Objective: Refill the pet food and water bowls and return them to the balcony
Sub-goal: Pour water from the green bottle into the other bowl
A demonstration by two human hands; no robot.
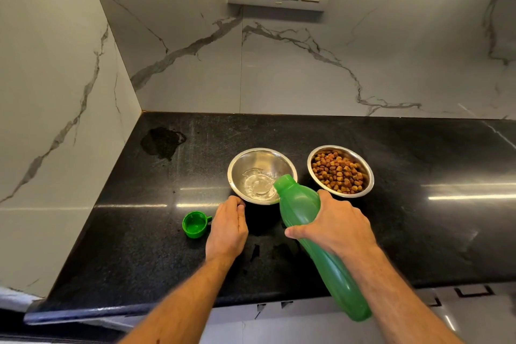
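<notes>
Right hand [332, 225] grips the tilted bottle [312, 234], mouth over the water bowl [261, 174] mid-worktop [418, 232]; left hand [227, 227], fingers curled, steadies the rim. Pour slowly; kibble bowl [340, 170] alongside is full.

The room is bright with soft, even light. Long white streaks of glare lie across the shiny black table [418, 148]. More shine sits inside the steel bowl [261, 159]. A dark shadow falls on the table under the green bottle [312, 237]. The picture is mostly sharp. Near the edges the walls and the table bend and stretch, and the bottom corners look a bit blurry.
</notes>
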